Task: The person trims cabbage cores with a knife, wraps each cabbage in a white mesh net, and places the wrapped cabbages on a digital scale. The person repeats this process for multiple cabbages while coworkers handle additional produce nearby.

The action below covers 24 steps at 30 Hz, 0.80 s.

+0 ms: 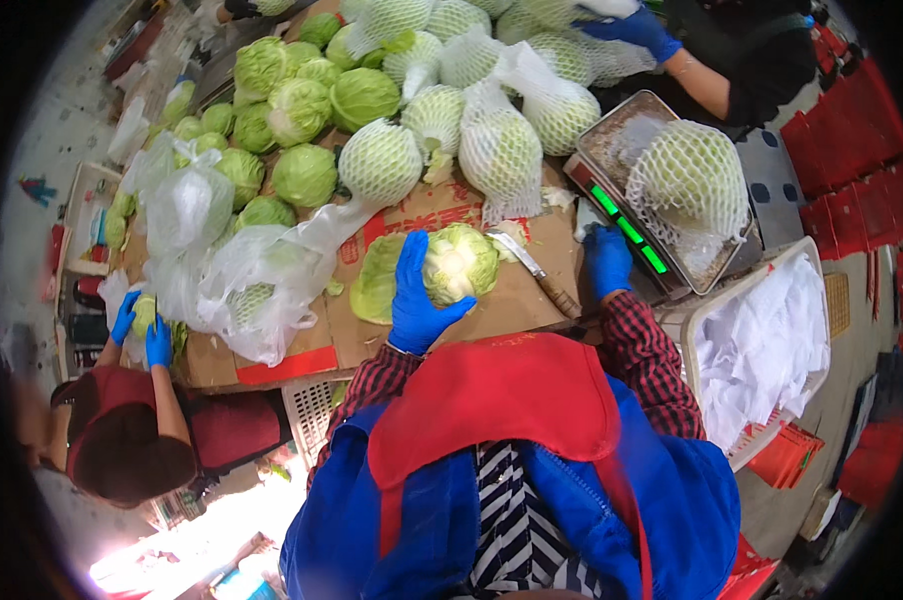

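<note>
My left hand (421, 300), in a blue glove, is at the left side of a trimmed cabbage (460, 264) with its pale stem end up; thumb and fingers are spread around it. A loose cabbage leaf (376, 279) lies just left of it on the cardboard. To the right rests a knife (534, 271) with a wooden handle, untouched. My right hand (607, 261), also gloved, is beside the front edge of a digital scale (631, 229), near a small white piece; its grip is unclear. On the scale sits a cabbage in a white foam net (684, 172).
Netted cabbages (500, 142) and bare cabbages (299, 112) are piled at the back. Plastic bags (264, 277) lie left. A basket of white foam nets (759, 345) stands at right. A co-worker's gloved hand (639, 34) is beyond the scale; another person (121, 420) works at far left.
</note>
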Each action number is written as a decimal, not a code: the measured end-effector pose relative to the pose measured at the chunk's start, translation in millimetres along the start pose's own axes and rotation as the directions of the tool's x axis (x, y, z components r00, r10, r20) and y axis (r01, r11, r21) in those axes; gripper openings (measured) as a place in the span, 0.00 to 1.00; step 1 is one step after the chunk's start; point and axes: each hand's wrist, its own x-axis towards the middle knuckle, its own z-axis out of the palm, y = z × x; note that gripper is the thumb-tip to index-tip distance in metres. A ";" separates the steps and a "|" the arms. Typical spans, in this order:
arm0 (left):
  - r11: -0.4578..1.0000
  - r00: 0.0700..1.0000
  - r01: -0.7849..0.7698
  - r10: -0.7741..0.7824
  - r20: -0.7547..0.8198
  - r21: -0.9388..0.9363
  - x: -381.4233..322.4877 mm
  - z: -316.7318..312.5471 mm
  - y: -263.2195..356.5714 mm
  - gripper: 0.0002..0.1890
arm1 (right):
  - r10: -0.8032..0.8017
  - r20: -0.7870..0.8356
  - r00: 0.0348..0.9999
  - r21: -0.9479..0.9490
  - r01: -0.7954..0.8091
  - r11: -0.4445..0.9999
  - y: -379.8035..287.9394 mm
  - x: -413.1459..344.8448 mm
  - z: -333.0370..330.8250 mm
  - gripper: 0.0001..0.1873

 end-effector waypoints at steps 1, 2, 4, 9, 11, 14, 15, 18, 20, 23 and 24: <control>0.999 1.000 0.018 -0.018 -0.002 -0.038 1.7 0.3 -1.8 0.57 | 0.012 0.027 1.000 -0.019 -0.011 1.000 5.2 4.0 3.1 0.05; 0.997 1.000 0.006 -0.007 -0.011 -0.071 2.2 -0.6 -3.4 0.57 | 0.068 0.067 0.995 -0.054 -0.064 0.996 8.7 5.2 5.3 0.05; 0.992 1.000 0.004 -0.006 -0.017 -0.124 3.5 -3.1 -7.5 0.57 | 0.108 0.016 0.994 -0.108 -0.106 0.988 11.7 5.7 5.5 0.05; 0.981 0.999 0.028 -0.033 -0.021 -0.194 2.5 -5.2 -16.5 0.57 | -0.114 -0.117 0.987 -0.069 0.106 0.992 3.0 4.5 0.2 0.05; 0.974 0.999 0.033 -0.038 -0.018 -0.224 2.6 -4.5 -17.7 0.57 | -0.035 0.107 0.994 -0.133 0.050 0.990 -1.0 7.6 -0.6 0.08; 0.971 0.998 0.056 -0.060 -0.010 -0.232 4.2 -5.6 -15.3 0.56 | 0.058 0.212 0.975 -0.314 0.012 0.949 -4.9 12.0 -2.5 0.09; 0.972 0.998 0.060 -0.064 -0.007 -0.227 5.1 -7.5 -13.6 0.55 | 0.071 0.210 0.975 -0.315 -0.001 0.949 -5.6 12.6 -4.2 0.09; 0.968 0.996 0.089 -0.092 -0.002 -0.234 9.3 -14.9 -6.3 0.54 | 0.003 -0.012 1.000 -0.037 -0.003 0.999 -7.4 11.0 -15.3 0.08; 0.981 0.996 0.083 -0.085 -0.002 -0.174 12.6 -21.1 1.1 0.52 | 0.109 -0.104 0.989 0.263 -0.078 0.961 -10.3 9.2 -27.3 0.07; 0.988 0.993 0.119 -0.119 0.013 -0.101 20.8 -32.4 17.6 0.50 | 0.417 0.076 0.906 0.700 -0.347 0.624 -23.9 12.4 -43.4 0.07; 0.988 0.995 0.079 -0.085 -0.046 -0.133 24.6 -34.2 25.1 0.44 | 0.469 0.219 0.856 0.761 -0.451 0.467 -28.1 13.1 -52.1 0.06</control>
